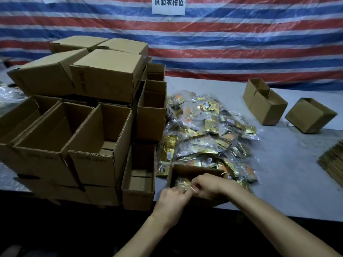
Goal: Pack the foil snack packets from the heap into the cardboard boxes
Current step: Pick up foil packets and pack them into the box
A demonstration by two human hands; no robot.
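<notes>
A heap of gold and clear foil snack packets (207, 130) lies on the grey table. An open cardboard box (191, 170) stands at the table's near edge, in front of the heap. Inside it lies a packet (182, 182). My left hand (171, 199) and my right hand (206, 183) meet over the box's near side, fingers curled, pinching that packet between them. The box's front wall is hidden behind my hands.
Stacked open and closed cardboard boxes (83, 115) crowd the left of the table. Two empty boxes (267, 104) (310, 115) lie on their sides at the back right. Flattened cartons (332, 160) sit at the right edge. A striped tarp (241, 43) hangs behind.
</notes>
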